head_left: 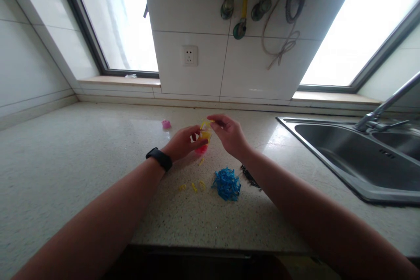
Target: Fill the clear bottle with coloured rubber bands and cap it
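Note:
My left hand [185, 142], with a black watch band at the wrist, is closed around a small see-through container [205, 133] with yellow pieces in it. My right hand [229, 133] is closed in a pinch at the container's top, where a bit of yellow shows at the fingertips. Bright pink-red [201, 149] shows just under the left fingers; whether it is part of the container or lies on the counter I cannot tell. Several loose thin yellow pieces [194, 187] lie on the counter nearer to me. To their right sits a heap of blue strip-like pieces [227, 183].
Dark thin pieces [250, 176] lie partly hidden behind my right forearm. A small pink object [166, 124] stands farther back on the speckled counter [98, 153]. At the right is a steel sink [344, 153] with a faucet [377, 116]. Pipes and a socket [189, 55] are on the tiled wall.

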The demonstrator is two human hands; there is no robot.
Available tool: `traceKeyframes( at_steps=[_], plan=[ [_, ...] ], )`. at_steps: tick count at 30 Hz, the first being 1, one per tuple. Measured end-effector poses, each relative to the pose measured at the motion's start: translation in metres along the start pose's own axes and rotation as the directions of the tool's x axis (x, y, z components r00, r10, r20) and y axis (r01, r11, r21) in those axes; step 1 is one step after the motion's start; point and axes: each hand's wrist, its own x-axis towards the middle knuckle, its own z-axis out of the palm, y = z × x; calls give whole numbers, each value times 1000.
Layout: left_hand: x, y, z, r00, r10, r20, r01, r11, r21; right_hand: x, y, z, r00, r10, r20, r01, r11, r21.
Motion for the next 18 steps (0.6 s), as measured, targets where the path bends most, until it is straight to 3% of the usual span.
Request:
traceKeyframes(
  at_steps=[5,18],
  plan=[
    [0,1,0,1000,-11,-2,11,1000,-8,0,-7,-1,998,-65,18,66,996,-65],
    [-1,-1,-1,1000,-11,-7,11,999,-38,-3,-10,-4,996,-69,60,74,994,-76]
  ],
)
